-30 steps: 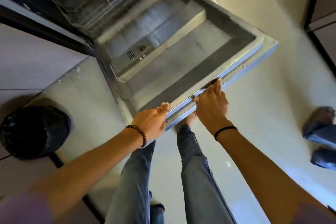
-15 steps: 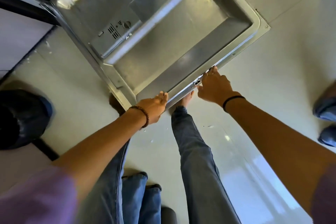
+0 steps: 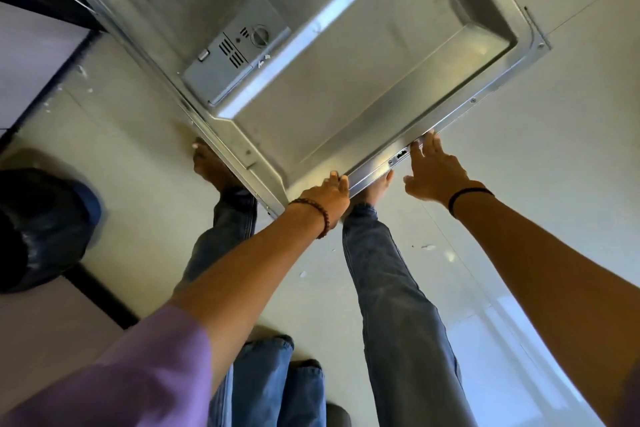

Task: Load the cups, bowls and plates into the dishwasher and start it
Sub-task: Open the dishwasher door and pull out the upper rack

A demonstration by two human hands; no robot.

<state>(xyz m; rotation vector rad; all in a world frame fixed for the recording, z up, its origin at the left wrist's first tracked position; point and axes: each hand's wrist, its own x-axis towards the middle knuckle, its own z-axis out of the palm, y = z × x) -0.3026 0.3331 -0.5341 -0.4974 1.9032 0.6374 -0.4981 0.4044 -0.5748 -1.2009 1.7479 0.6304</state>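
Note:
The dishwasher door (image 3: 363,80) hangs open in front of me, its steel inner face up, with the grey detergent dispenser (image 3: 235,62) on its left part. My left hand (image 3: 325,198) is curled over the door's near edge, close to the left corner. My right hand (image 3: 434,173) lies further right on the same edge beside the latch slot (image 3: 401,154), fingers stretched out and thumb apart, only the fingertips touching the rim. No cups, bowls or plates are in view. The racks are out of sight.
My legs in jeans and bare feet (image 3: 207,166) stand on the pale floor, partly under the door's edge. A black bin bag (image 3: 41,229) sits at the left. Pale cabinet fronts (image 3: 31,62) line the left side.
The door fills more of the view and the racks have slid out of frame. My right hand has loosened from a curled hold to stretched fingers; my left hand stays on the edge.

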